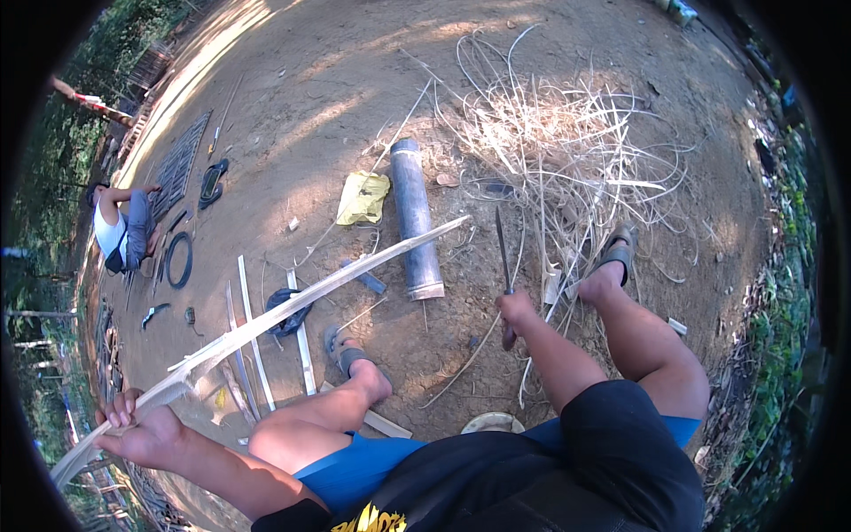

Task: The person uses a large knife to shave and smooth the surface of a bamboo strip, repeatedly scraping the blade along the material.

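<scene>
My left hand (146,434), at the lower left, is closed round one end of a long pale bamboo strip (310,297). The strip slants up to the right, and its far end crosses in front of a dark, thick cylinder (412,199) lying on the ground. In my right hand (517,310) is the handle of a knife (504,244), its narrow dark blade pointing away from me. The blade stands apart from the strip, to the right of its tip. Several split bamboo pieces (256,332) lie beneath the strip, near my left foot.
A heap of thin curled shavings (576,133) spreads ahead on the right. A yellow bag (363,197) lies beside the cylinder, and a dark plastic bag (288,312) is nearer. At far left another person (124,226) sits by a slatted panel (182,164) and a black coil (179,260).
</scene>
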{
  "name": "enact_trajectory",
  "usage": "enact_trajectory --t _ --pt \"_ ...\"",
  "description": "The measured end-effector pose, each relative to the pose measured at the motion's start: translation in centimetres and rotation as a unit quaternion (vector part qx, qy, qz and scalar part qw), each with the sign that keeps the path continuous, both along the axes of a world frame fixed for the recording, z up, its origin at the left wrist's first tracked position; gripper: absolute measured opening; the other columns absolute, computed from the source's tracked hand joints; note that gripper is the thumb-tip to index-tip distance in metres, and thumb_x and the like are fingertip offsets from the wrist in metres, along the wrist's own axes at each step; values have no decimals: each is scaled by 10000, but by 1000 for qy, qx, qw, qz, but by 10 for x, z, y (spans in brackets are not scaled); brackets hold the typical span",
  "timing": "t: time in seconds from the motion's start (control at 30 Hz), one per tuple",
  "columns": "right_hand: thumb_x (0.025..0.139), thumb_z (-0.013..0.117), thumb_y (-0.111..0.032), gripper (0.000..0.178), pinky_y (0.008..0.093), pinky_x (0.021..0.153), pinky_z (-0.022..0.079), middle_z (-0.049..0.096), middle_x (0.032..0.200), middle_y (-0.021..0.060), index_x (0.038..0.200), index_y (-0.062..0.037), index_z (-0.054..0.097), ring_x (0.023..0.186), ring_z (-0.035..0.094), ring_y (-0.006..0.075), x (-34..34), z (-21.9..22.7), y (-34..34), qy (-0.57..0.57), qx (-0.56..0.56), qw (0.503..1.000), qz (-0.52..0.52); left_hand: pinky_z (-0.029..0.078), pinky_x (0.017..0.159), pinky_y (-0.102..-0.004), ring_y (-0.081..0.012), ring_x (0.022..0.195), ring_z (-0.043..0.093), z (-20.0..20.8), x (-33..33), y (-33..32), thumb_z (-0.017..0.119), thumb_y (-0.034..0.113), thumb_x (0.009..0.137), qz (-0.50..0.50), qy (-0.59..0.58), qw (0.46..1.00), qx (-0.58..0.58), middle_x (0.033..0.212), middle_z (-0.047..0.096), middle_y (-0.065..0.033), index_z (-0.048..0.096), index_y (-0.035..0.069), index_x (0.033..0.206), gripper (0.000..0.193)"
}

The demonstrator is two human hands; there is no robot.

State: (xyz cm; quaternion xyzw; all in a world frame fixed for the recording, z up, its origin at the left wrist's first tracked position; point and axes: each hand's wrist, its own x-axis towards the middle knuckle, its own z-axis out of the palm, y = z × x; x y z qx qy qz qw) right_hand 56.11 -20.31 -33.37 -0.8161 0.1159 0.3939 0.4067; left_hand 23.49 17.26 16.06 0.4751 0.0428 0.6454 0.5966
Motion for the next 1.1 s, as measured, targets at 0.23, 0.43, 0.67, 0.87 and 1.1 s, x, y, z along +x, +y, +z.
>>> enact_trajectory --t 0.23,0.43,0.67,0.87,1.1 --pt "763 643 -106 137 387 488 445 591 671 101 857 -15 600 530 561 225 -74 47 8 -77 58 995 -38 383 839 -388 -213 838 461 11 31 -60 495 483 954 -86 -35 996 8 880 471 -76 512 40 1062 456" --pt "782 619 -161 226 388 709 520 664 861 150 969 -35 616 729 648 272 -101 225 34 -176 120 964 157 361 896 -428 -195 838 455 19 38 -101 538 454 945 -138 -21 989 37 843 449 -45 506 94 1003 366" --pt "778 613 -149 267 477 764 503 646 877 232 1023 -46 592 855 634 413 -158 371 60 -284 262 851 355 310 506 -253 -89 502 324 18 44 -147 513 524 946 -81 -55 994 56 626 338 26 480 113 907 414" --pt "785 597 -129 254 459 767 511 655 888 226 1023 -41 594 861 644 397 -139 306 51 -233 202 912 270 295 492 -243 -80 503 320 17 44 -172 545 487 937 -90 -57 991 79 624 333 32 495 109 874 387" --pt "791 583 -126 249 454 774 520 664 861 216 1024 -39 600 832 657 387 -127 304 44 -271 191 899 285 281 498 -228 -65 498 281 14 55 -171 483 513 962 -64 -51 994 77 629 316 43 491 117 878 404"
